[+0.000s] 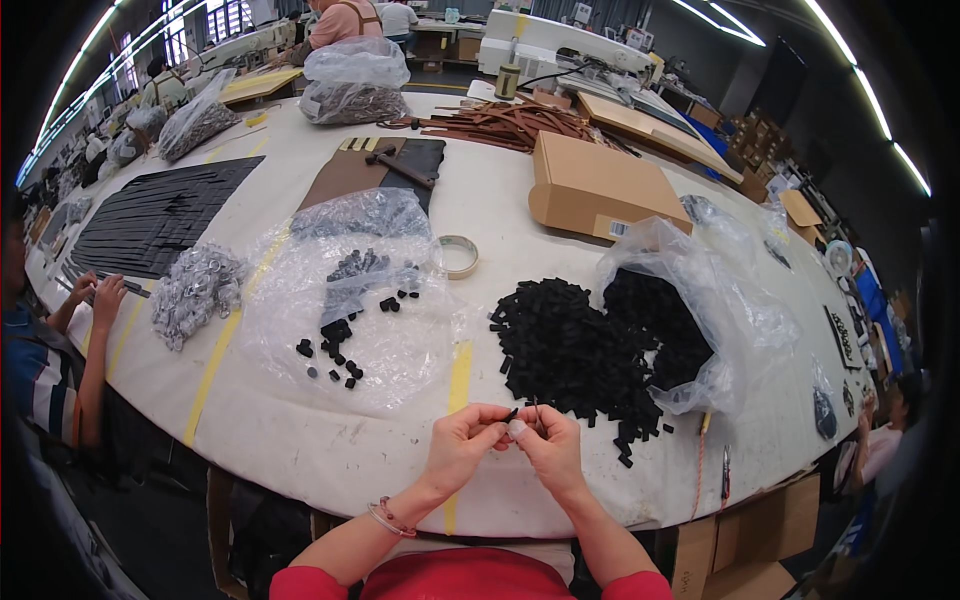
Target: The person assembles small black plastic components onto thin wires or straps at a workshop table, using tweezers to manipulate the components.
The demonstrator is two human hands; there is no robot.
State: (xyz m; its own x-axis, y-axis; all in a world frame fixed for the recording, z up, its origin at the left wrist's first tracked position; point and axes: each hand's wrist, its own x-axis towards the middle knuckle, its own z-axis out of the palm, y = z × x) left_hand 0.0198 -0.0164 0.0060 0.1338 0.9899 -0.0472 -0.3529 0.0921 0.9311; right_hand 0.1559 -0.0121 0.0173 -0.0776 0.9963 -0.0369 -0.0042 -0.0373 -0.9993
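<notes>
At the front edge of the table, my left hand (462, 447) and my right hand (553, 452) meet, fingertips nearly touching. The left thumb and fingers pinch a small black piece (512, 414), mostly covered by the fingertips. My right thumb presses up against it, and a thin dark object (537, 413) shows at the right fingers; its kind cannot be made out. Just beyond the hands spreads a heap of small black rectangular pieces (550, 340), spilling from a clear plastic bag (745, 345) on the right. To the left, more small black pieces (333, 340) lie on another flattened clear bag (270, 350).
A tape roll (461, 275) and a cardboard box (580, 195) stand farther back. Silver-grey small parts (200, 290) are heaped left, near a co-worker's hands (100, 295) and black strips (165, 215). Behind lie a hammer (405, 168) and brown strips (510, 125). Scissors-like tool (726, 475) sits at right.
</notes>
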